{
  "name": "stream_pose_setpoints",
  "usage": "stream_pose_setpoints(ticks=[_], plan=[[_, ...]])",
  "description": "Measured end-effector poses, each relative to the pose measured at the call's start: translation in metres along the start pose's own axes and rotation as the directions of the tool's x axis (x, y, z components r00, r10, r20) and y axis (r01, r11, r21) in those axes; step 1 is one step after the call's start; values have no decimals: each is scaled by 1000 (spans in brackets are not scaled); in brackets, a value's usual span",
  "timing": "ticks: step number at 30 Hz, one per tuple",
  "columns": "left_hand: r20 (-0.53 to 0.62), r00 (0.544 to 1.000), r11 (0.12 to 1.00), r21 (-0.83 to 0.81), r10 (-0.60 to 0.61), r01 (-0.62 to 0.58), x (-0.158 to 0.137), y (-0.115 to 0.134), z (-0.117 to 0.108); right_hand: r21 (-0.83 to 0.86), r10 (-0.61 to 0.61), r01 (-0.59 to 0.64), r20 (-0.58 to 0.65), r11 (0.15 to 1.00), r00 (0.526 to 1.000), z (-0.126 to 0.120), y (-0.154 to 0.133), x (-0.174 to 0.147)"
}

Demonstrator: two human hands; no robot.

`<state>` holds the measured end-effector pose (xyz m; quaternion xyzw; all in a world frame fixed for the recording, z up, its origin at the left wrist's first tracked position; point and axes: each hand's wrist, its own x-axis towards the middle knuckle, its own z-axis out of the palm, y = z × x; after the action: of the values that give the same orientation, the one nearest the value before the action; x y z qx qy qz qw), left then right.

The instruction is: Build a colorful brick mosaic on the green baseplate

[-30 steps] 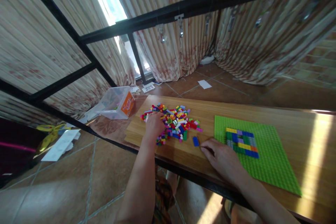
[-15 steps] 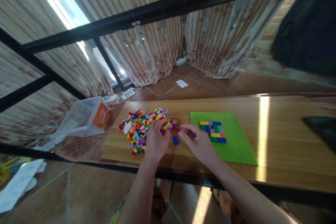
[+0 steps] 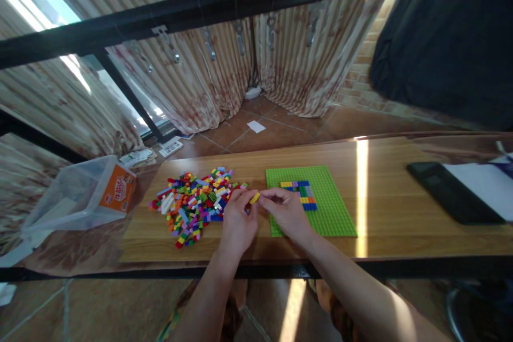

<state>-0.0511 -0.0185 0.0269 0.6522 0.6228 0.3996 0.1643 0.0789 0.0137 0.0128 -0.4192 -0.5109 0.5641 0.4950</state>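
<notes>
A small yellow toy brick is pinched between the fingertips of my left hand and my right hand, which meet above the tabletop. My left hand is closed beside a heap of mixed coloured bricks. My right hand, also closed, reaches across the left part of a green studded baseplate. On that plate sits a flat block of joined bricks in blue, yellow, green, grey and orange, partly covered by my right hand.
A clear plastic box with an orange label stands left of the wooden board. On the right lie a dark flat tablet-like object and white paper. A dark metal bar crosses beyond the table before the curtains.
The view has swung to the right. My hands have come together, and a yellow brick now shows between the fingertips. The pink piece seen there before is no longer visible.
</notes>
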Motion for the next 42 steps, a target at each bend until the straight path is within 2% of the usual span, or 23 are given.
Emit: stream_pose_setpoints(ticks=[3,6,12,14,16,20,24,27,36,42], plan=[[-11,999,999,-19,32,-33,2,2,-1,20,-17,16,34,1000,999,-4,-4,-1],[-13,998,998,-3,68,-68,6,0,-4,-4,-33,33,9,999,999,-15,-13,0],[-54,998,997,71,43,-39,12,-9,-7,-182,-47,16,-170,983,984,-80,-33,12],[-33,999,998,66,17,-14,13,-10,-4,-259,-68,24,-160,966,985,-99,-32,13],[-8,1000,999,52,0,0,13,-8,0,-408,-94,48,-94,912,991,-111,-29,11],[25,1000,1000,25,-5,4,13,-2,7,-677,-115,144,88,722,989,-112,-21,3],[51,998,999,26,-20,19,13,3,11,-748,-203,274,188,604,961,-107,-18,3],[72,997,999,30,-23,21,14,5,12,-748,-218,323,239,580,946,-105,-14,6],[95,995,999,35,-23,19,15,10,16,-785,-206,274,189,556,960,-104,-4,7],[88,996,999,34,-23,20,14,9,15,-783,-198,299,226,545,954,-107,-8,8]])
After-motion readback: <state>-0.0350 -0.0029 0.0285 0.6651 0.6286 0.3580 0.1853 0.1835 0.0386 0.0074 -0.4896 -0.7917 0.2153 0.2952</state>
